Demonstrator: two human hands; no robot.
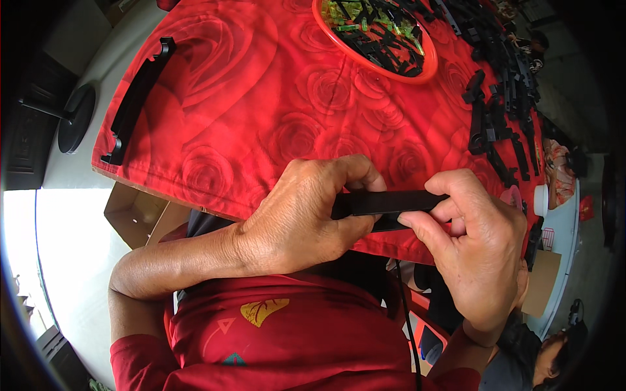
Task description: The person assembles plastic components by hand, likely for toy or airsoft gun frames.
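Between my two hands, just above the table's near edge, is a flat black plastic bar (388, 202). My left hand (303, 218) is closed round its left end, fingers over the top and thumb underneath. My right hand (473, 238) pinches the right end between thumb and forefinger. A second black edge shows below the bar, partly hidden by my fingers; whether it is a separate part I cannot tell. A long black plastic piece (138, 101) with notched ends lies alone on the left side of the table.
A red rose-patterned cloth (254, 98) covers the table. At the far side stands an orange-red bowl (381, 73) of small black and yellow-green parts. Many black plastic pieces (499, 85) are heaped along the right. A cardboard box (135, 214) sits below the left edge. Other people are at the right.
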